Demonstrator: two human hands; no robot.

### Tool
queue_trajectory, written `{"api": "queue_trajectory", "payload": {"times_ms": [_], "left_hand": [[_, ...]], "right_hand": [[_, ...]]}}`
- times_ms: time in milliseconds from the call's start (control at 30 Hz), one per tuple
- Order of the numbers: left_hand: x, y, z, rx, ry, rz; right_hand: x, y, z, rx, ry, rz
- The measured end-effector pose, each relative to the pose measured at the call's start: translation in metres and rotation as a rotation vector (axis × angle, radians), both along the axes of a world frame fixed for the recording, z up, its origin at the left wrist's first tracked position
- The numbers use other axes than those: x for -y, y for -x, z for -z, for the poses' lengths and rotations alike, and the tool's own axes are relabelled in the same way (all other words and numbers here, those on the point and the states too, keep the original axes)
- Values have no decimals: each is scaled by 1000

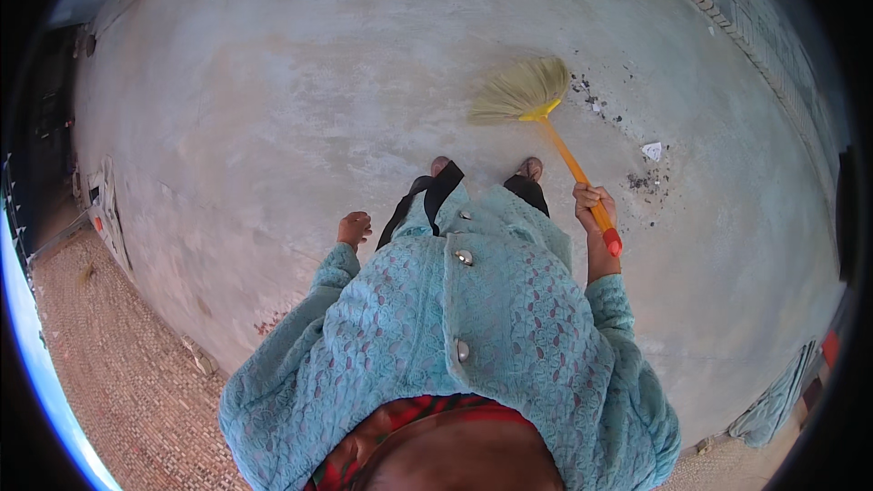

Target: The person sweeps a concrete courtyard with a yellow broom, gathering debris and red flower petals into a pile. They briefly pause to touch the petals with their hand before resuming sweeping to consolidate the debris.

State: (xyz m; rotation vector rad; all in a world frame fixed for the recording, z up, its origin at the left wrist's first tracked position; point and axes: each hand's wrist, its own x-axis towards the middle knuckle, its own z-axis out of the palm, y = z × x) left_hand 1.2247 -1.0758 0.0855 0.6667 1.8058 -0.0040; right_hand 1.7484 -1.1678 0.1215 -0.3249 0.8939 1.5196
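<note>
My right hand (pixel 591 206) is wrapped round the orange handle of a broom (pixel 568 153), close to its red end cap. The broom slants away to the upper left, and its fan of pale straw bristles spreads over the grey concrete floor. Just right of the bristles lie dark bits and paper scraps (pixel 595 104). A larger white scrap (pixel 652 152) and more dark debris (pixel 644 184) are on the floor beyond my right hand. My left hand (pixel 354 229) hangs at my side with its fingers loosely curled in and nothing visible in them.
I stand on a wide concrete floor (pixel 273 82), my shoes (pixel 530 168) just below the bristles. A brick-edged wall (pixel 727 14) curves along the upper right. Brick paving (pixel 118 364) borders the floor at lower left. A grey-blue cloth (pixel 773 400) lies at lower right.
</note>
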Motion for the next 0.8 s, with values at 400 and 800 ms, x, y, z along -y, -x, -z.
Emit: {"api": "queue_trajectory", "payload": {"times_ms": [400,800], "left_hand": [[-87,-104,-20,260,-177,173],[-35,-47,34,141,-86,87]], "right_hand": [[70,-69,-108,412,31,87],[19,28,-113,230,-139,-156]]}}
